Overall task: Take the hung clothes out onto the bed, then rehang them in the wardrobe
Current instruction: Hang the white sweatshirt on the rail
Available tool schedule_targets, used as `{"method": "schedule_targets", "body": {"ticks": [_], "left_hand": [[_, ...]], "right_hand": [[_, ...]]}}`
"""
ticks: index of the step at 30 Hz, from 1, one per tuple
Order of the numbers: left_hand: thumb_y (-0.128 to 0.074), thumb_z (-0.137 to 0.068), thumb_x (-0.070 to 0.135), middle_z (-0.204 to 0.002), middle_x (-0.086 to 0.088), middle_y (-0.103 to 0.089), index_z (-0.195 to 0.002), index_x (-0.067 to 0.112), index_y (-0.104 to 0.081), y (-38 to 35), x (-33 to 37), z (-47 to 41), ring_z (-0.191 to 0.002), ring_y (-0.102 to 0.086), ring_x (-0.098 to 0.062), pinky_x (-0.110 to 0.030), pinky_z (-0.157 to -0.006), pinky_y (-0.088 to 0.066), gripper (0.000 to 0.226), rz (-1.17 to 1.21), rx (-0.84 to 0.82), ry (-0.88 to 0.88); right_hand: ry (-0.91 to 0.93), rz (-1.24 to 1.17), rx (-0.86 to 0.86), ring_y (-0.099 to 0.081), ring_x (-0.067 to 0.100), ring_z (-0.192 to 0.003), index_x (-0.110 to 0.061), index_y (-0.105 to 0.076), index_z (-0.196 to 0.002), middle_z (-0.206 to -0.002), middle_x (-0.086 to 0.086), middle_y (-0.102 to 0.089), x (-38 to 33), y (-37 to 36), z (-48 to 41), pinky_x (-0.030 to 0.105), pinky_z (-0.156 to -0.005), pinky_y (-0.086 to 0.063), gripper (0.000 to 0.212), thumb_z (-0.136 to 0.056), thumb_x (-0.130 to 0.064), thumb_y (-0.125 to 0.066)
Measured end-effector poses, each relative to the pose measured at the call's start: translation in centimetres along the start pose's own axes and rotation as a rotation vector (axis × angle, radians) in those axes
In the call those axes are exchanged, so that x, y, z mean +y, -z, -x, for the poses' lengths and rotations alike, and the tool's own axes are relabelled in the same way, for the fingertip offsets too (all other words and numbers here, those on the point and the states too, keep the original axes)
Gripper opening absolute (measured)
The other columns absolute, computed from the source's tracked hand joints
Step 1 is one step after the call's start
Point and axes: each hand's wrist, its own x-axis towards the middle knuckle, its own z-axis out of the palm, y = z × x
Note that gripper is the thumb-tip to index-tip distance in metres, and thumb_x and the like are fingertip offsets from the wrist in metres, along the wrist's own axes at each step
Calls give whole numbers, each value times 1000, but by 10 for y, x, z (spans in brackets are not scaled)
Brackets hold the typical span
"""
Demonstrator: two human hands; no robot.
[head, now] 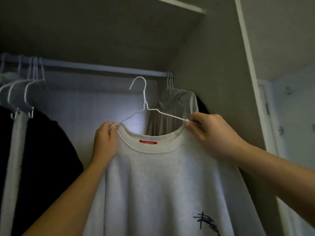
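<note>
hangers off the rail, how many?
1: the wire hanger in the white sweatshirt, gripped by left hand and right hand below the rail. Others may be hidden.

The sweatshirt [153, 184] is a very pale grey, nearly white, plain over most of its front, with a cream ribbed collar [153, 149]. Inside the neck sits a bright red label [148, 142], and low on the front is a scribbled black print [208, 222]. The wire hanger [144, 99] is white, as are the spare hangers [34, 74] on the pale grey rail [102, 67]. Behind hangs a plain mid-grey top [177, 106] with a black garment [202, 104] beside it. At the left are a large black cloth [42, 159] and a pale grey strip [15, 159]. The wardrobe wall [213, 65] is dull taupe, and its frame edge [247, 48] is white.
</note>
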Motion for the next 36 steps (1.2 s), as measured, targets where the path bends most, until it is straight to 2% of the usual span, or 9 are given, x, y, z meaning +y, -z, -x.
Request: {"method": "schedule_targets", "body": {"ticks": [2,6,11,14,17,20,24,30,36], "left_hand": [[-51,-99,7,-97,-7,-63,-101,6,-64,-10,-13,-31,-91,-56,-20,-23,-76,-35,14,32,4,4],[-51,-99,7,-97,-12,-66,-101,4,-64,-20,-35,-95,-92,-59,-26,-27,-75,-37,14,53,3,5],[-50,-98,18,-99,-14,-70,-93,15,-64,-22,-58,-167,-96,-62,-35,-40,-81,-47,16,1,30,14],[-49,-99,24,-110,-14,-69,-102,16,-66,-17,-66,-197,-106,-59,-36,-41,-88,-48,19,-71,22,71],[-45,-101,27,-118,-15,-65,-109,16,-64,-11,-75,-218,-113,-55,-37,-41,-92,-46,23,-137,8,116],[-43,-102,26,-127,-13,-62,-119,21,-63,-3,-81,-228,-120,-51,-36,-39,-97,-42,27,-132,46,159],[-43,-101,21,-142,-7,-55,-134,22,-58,6,-84,-231,-133,-43,-30,-38,-110,-36,36,-64,56,135],[-41,-88,51,-135,-1,-61,-131,29,-60,17,-89,-220,-125,-55,-24,-40,-107,-43,52,100,-25,157],[-42,-84,53,-134,-1,-62,-131,23,-60,16,-87,-198,-124,-55,-21,-41,-108,-43,59,216,-61,135]], "right_hand": [[-14,49,9,-48,12,-61,-32,-42,-67,-61,-9,-49,-8,-5,-29,40,-57,-40,33,-98,-33,-53],[-50,129,15,-55,20,-73,-21,-57,-77,-70,-7,-56,-24,-16,-87,37,-63,-42,24,-97,-34,-52],[-131,119,9,-50,17,-65,-22,-51,-64,-65,-5,-53,-49,-33,-152,30,-55,-38,33,-96,-31,-52],[-176,106,-30,-55,19,-68,-15,-64,-76,-72,1,-60,-66,-44,-185,25,-53,-39,26,-95,-27,-51],[-198,131,6,-57,26,-77,-10,-65,-88,-83,8,-62,-84,-61,-209,30,-58,-42,24,-96,-23,-46],[-200,150,121,-57,36,-93,-10,-61,-99,-102,15,-62,-101,-77,-224,36,-76,-48,23,-95,-24,-43],[-222,158,123,-56,38,-102,-6,-60,-104,-111,19,-62,-119,-94,-238,33,-73,-39,24,-95,-22,-44],[-187,104,84,-60,37,-93,-8,-55,-83,-101,21,-63,-138,-123,-249,32,-72,-41,20,-92,-25,-49],[-208,82,8,-59,34,-86,-7,-61,-88,-94,15,-63,-136,-140,-241,32,-71,-45,22,-93,-26,-50]]}}
